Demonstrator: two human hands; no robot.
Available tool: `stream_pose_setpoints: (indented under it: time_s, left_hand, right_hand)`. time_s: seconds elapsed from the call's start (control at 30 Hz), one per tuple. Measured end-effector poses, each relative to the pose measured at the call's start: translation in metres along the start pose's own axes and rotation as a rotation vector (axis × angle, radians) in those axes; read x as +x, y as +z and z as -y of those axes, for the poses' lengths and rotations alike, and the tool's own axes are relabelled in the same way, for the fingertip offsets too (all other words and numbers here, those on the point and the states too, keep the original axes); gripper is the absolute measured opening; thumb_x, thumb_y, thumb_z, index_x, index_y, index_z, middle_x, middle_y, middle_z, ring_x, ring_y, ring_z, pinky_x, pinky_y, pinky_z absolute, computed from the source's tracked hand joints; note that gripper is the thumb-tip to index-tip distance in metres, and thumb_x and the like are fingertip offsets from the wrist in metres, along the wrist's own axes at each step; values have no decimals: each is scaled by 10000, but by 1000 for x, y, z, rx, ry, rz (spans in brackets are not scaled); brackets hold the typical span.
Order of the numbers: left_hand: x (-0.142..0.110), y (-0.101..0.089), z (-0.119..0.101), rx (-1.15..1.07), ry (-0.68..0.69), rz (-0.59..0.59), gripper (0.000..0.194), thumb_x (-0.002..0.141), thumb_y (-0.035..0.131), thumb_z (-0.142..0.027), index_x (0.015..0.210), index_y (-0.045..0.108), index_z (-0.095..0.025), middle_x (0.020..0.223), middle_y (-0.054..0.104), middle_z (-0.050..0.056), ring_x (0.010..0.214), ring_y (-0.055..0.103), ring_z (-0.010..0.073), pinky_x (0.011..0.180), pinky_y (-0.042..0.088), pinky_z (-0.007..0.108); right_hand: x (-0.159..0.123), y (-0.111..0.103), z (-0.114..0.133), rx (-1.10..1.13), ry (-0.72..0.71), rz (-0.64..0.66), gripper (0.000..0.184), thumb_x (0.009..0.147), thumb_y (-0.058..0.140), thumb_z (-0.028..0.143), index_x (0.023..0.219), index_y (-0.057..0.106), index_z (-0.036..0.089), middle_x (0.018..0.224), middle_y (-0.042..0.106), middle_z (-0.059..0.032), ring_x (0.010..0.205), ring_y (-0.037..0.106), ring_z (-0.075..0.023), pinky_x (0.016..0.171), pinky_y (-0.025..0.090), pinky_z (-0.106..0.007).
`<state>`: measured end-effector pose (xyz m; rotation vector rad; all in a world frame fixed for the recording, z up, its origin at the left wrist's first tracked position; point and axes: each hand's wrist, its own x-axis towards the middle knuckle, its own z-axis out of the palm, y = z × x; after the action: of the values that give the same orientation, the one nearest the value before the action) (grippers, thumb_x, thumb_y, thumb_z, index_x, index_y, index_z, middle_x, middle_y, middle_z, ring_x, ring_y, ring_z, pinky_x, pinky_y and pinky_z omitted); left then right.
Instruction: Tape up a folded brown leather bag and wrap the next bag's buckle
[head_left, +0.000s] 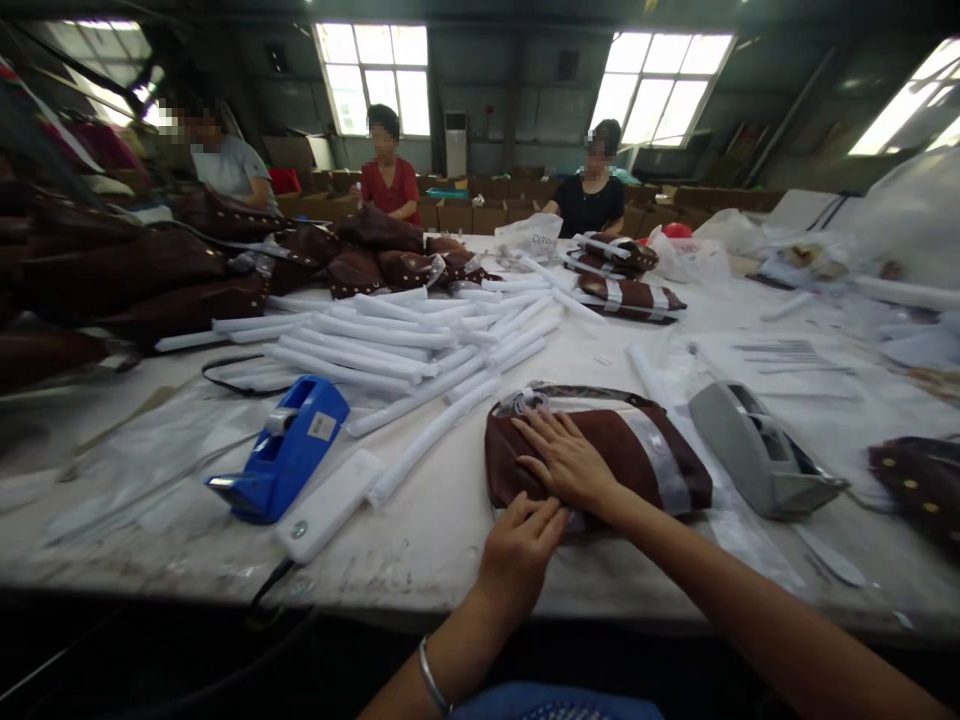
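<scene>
A folded brown bag [645, 450] with pale tape bands lies on the white table [435, 520] in front of me. My right hand [566, 460] lies flat on top of it, fingers stretched out toward the left. My left hand [521, 550] sits at the bag's near edge, fingers curled and pressed against the bag's rim, under the right hand. A silver bangle [433, 678] is on my left wrist.
A blue tape dispenser [285, 455] stands to the left, a grey tape dispenser [757, 455] to the right. Several white paper rolls [405, 350] lie across the middle. Brown bags [150, 280] pile at far left; taped bags [626, 295] lie farther back. Three people sit at the far side.
</scene>
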<state>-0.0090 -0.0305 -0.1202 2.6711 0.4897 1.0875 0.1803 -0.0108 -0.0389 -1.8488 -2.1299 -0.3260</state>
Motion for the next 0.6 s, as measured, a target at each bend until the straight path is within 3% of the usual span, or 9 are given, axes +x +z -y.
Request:
stream_pose_setpoints:
  time_s: [0.07, 0.13, 0.2, 0.27, 0.37, 0.43, 0.5, 0.6]
  left_hand:
    - [-1, -1, -1, -24, -6, 16, 409, 971, 458, -72, 1341, 594, -181, 1370, 617, 37, 1118, 600, 197, 1125, 453, 446]
    - [-1, -6, -2, -58, -23, 53, 457, 945, 446, -52, 1368, 574, -168, 1399, 592, 46, 1171, 582, 216, 1139, 438, 467]
    - [0, -14, -3, -122, -41, 97, 471, 916, 474, -58, 1359, 583, -177, 1405, 587, 50, 1207, 570, 225, 1147, 429, 482]
    - [2, -25, -3, -223, -55, 122, 413, 919, 516, -97, 1300, 626, -211, 1372, 614, 41, 1223, 573, 213, 1155, 427, 467]
    - [3, -39, 2, -308, -162, 32, 318, 965, 520, -164, 1238, 658, -250, 1362, 620, 42, 1291, 540, 204, 1133, 457, 427]
    - [0, -43, 9, -274, -341, -88, 338, 985, 506, -207, 1297, 626, -261, 1451, 540, 60, 1392, 442, 235, 1148, 431, 471]
    - [-4, -40, 19, -299, -569, -166, 399, 994, 512, -287, 1390, 551, -263, 1538, 434, 74, 1456, 347, 271, 1177, 366, 539]
    - [-5, -28, 34, -582, -919, -136, 558, 995, 502, -428, 1505, 398, -224, 1565, 383, 118, 1435, 385, 283, 1183, 340, 536]
  right_hand:
    - [-9, 21, 6, 22, 0, 147, 592, 1017, 497, 491, 1516, 399, 188, 1578, 318, -141, 1465, 250, -351, 1190, 240, -589]
    - [-8, 24, 1, 83, 10, 248, 607, 1011, 506, 489, 1523, 390, 185, 1572, 322, -143, 1457, 273, -347, 1191, 237, -598]
    - [-4, 11, -12, 221, -9, 278, 574, 1024, 460, 479, 1520, 396, 199, 1559, 358, -118, 1441, 320, -316, 1188, 282, -563]
    - [-9, -11, -33, 333, 25, 193, 517, 1029, 424, 466, 1487, 452, 229, 1520, 435, -89, 1407, 388, -288, 1173, 344, -515]
    - [-42, -39, -75, 260, 268, -62, 493, 991, 467, 481, 1395, 553, 210, 1469, 495, -112, 1383, 420, -307, 1179, 337, -517]
    - [-76, -46, -102, 184, 515, -138, 566, 926, 506, 522, 1349, 574, 153, 1433, 517, -169, 1360, 441, -351, 1167, 340, -549]
    - [-110, -47, -120, 223, 751, -105, 673, 847, 542, 573, 1343, 559, 118, 1388, 549, -205, 1327, 475, -385, 1143, 365, -563]
    - [-139, -46, -129, 430, 1008, -9, 857, 785, 575, 648, 1424, 464, 88, 1362, 568, -220, 1288, 516, -395, 1139, 362, -553]
